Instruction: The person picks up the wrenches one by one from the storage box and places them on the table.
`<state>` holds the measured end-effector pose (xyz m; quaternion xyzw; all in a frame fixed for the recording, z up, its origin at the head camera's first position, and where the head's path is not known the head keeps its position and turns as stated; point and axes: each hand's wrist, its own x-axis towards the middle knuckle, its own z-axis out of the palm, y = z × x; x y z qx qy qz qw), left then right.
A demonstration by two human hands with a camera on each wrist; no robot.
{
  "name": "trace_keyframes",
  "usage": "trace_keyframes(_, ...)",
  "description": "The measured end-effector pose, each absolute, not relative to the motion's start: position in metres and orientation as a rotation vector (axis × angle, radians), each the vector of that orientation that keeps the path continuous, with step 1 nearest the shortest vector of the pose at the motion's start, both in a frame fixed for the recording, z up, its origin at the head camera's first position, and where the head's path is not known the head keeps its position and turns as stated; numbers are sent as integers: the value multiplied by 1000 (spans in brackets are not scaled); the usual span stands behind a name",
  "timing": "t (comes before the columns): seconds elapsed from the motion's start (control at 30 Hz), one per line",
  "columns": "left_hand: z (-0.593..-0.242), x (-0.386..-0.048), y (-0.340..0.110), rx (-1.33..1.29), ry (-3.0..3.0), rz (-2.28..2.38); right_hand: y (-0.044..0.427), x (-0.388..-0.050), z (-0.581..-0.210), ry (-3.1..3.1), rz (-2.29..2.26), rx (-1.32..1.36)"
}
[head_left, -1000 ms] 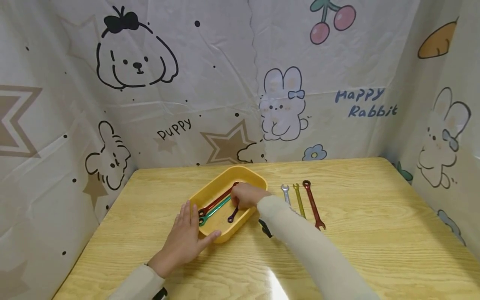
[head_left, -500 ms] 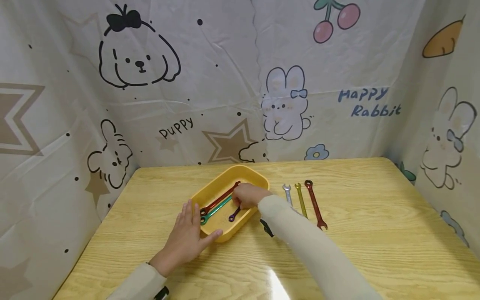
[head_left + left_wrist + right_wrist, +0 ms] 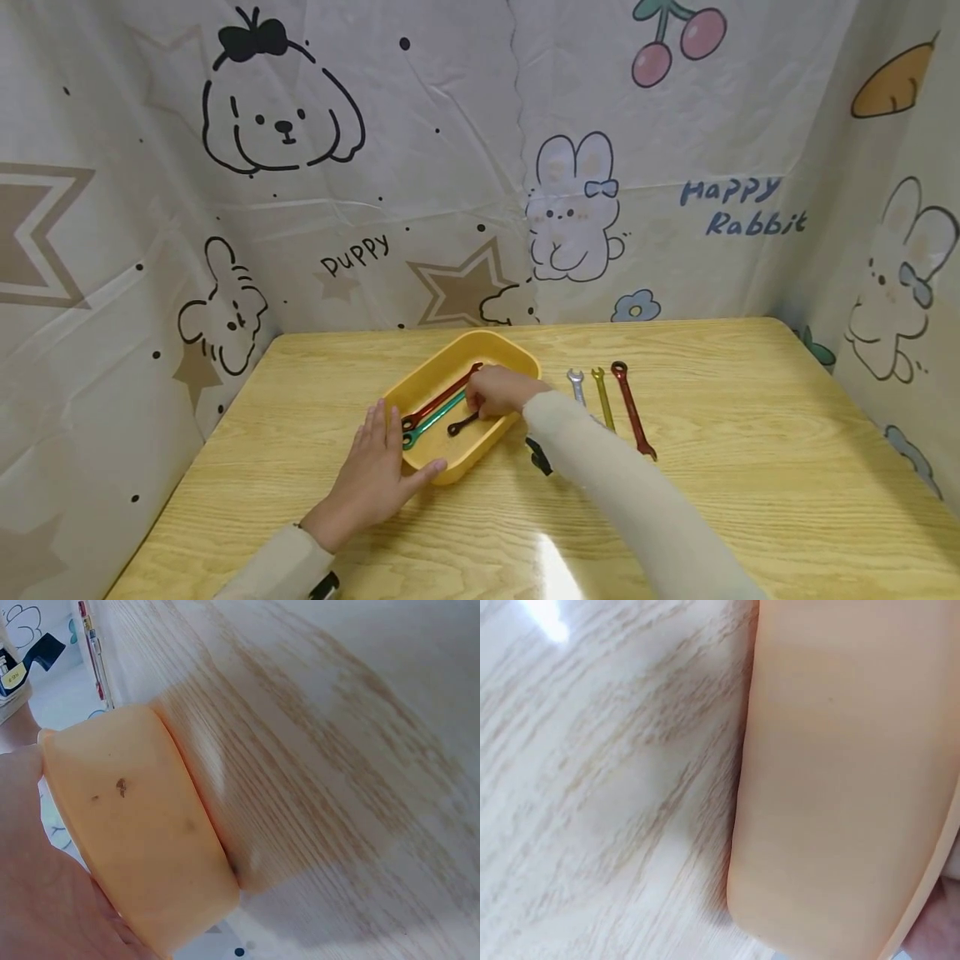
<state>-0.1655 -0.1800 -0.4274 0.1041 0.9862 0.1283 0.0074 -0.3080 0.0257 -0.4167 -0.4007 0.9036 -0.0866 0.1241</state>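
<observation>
A yellow tray (image 3: 463, 467) stands at an angle on the table. My left hand (image 3: 367, 483) rests with spread, fairly straight fingers against its near left end; in the left wrist view that hand (image 3: 52, 877) lies along the tray's rim (image 3: 97, 885). Inside the tray, my right hand (image 3: 498, 390) holds a small dark wrench (image 3: 461, 425) with curled fingers, its ring end showing. Beside it lie a green wrench (image 3: 435, 421) and a red wrench (image 3: 442, 398). The right wrist view shows the tray's outer wall (image 3: 840, 780) and a bit of my right hand (image 3: 937, 922).
Right of the tray, a silver wrench (image 3: 576, 383), a yellow-green wrench (image 3: 603, 400) and another red wrench (image 3: 633, 410) lie side by side on the wooden table (image 3: 720, 433). My right sleeve partly covers the silver one. Patterned cloth (image 3: 450, 192) hangs behind and at the sides.
In the tray, the ring end of the small wrench in my right hand has swung slightly left and up. My left hand stays against the tray. The head view has shifted slightly.
</observation>
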Motion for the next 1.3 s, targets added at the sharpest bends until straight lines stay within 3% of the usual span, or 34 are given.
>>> trace_keyframes(0.33, -429, -166, -181, 339, 3081, 401, 28, -311, -418, 2698, -465, -1198)
trace_keyframes(0.7, -430, -168, -182, 370, 3115, 384, 32, -304, -389, 2800, -717, -1316)
trace_keyframes(1.1, -430, -168, -182, 347, 3110, 393, 70, -294, -365, 2932, -1166, -1105)
trace_keyframes(1.3, -429, -166, -181, 362, 3112, 402, 108, -290, -358, 2974, -1294, -821)
